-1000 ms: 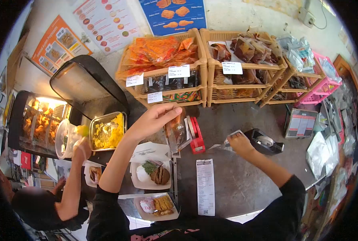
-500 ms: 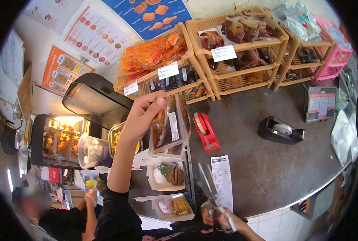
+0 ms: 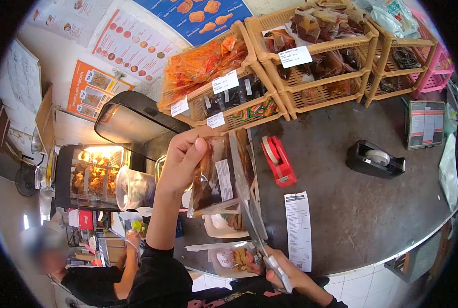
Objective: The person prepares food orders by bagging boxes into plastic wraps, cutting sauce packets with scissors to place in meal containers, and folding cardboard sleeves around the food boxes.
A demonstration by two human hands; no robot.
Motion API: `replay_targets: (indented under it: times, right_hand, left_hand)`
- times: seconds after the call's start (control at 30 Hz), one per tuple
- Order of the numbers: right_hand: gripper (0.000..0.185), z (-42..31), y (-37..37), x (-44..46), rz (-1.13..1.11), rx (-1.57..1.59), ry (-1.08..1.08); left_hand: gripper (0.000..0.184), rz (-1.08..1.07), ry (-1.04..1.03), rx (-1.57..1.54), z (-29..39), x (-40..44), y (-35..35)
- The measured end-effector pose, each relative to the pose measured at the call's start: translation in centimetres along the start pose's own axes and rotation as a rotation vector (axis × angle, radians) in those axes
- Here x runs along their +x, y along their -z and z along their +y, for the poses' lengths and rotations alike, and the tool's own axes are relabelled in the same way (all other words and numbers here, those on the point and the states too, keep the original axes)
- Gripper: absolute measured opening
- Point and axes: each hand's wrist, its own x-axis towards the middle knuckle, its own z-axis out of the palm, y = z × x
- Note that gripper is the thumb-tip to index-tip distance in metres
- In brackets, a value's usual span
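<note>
My left hand (image 3: 183, 161) pinches the top of a clear plastic sauce packet (image 3: 208, 182) with dark brown sauce and a white label. A second brown packet (image 3: 245, 154) hangs against its right side. My right hand (image 3: 285, 272) grips a pair of scissors (image 3: 256, 226), its long blades pointing up along the right edge of the labelled packet; whether they touch the plastic I cannot tell. Below the packets, a paper food box (image 3: 223, 226) is partly hidden. Closer to me sits another box (image 3: 223, 259) with a wrapped white item and golden fried food.
On the dark counter (image 3: 331, 215) are a red tape dispenser (image 3: 278, 161), a black tape dispenser (image 3: 375, 159) and a long receipt (image 3: 298, 231). Tan racks (image 3: 321, 90) of sauce bags line the back. A lit food warmer (image 3: 93, 177) stands left, near a co-worker (image 3: 95, 277).
My right hand has raised the scissors from above the receipt, leftward to the packets' right edge. My left hand still holds the packet. The view has shifted slightly.
</note>
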Motion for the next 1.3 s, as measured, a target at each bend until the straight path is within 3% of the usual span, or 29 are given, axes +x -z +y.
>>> replay_targets:
  times: [0.1, 0.17, 0.2, 0.23, 0.27, 0.37, 0.57, 0.83, 1.03, 1.1, 1.3]
  right_hand:
    - [0.078, 1.3, -0.1, -1.1, -0.009, -0.046, -0.055]
    - [0.076, 2.9, 0.1, -1.2, 0.077, 0.148, -0.440]
    - [0.076, 2.4, -0.3, -1.3, 0.079, 0.149, -0.441]
    - [0.077, 1.4, -0.8, -1.1, 0.050, -0.012, -0.260]
    - [0.078, 0.6, -1.0, -0.8, 0.019, -0.173, -0.079]
    - [0.062, -0.2, -0.6, 0.0, -0.063, -0.243, 0.091]
    - [0.060, 0.4, -0.9, 0.5, -0.095, -0.035, 0.056]
    - [0.064, 0.3, -2.1, -0.4, -0.117, 0.019, 0.070]
    - [0.067, 1.4, -2.2, -0.6, -0.064, 0.028, 0.020]
    - [0.067, 2.0, -2.2, -0.9, -0.019, 0.030, -0.042]
    - [0.067, 2.3, -1.5, -1.4, 0.089, -0.090, 0.093]
  left_hand:
    - [0.044, 0.048, -0.020, -0.067, 0.6, -0.1, -0.2]
    - [0.047, 0.218, -0.029, -0.115, 1.3, -0.1, -1.2]
    - [0.048, 0.265, -0.036, -0.125, 1.4, -0.2, -1.2]
    - [0.050, 0.311, -0.042, -0.133, 1.5, -0.2, -1.3]
    - [0.051, 0.190, -0.042, -0.096, 1.1, -0.6, -0.2]
    - [0.053, 0.047, -0.038, -0.058, 1.1, -1.3, 0.4]
    - [0.053, 0.098, -0.039, -0.109, 1.5, -2.6, -0.2]
    - [0.052, 0.151, -0.039, -0.148, 1.7, -3.9, -0.9]
    - [0.045, 0.001, -0.062, -0.241, 0.4, -4.5, 0.3]
    - [0.042, 0.180, -0.046, -0.202, 0.5, -4.7, -0.8]
    - [0.036, -0.061, -0.052, -0.166, 0.2, -3.9, -1.0]
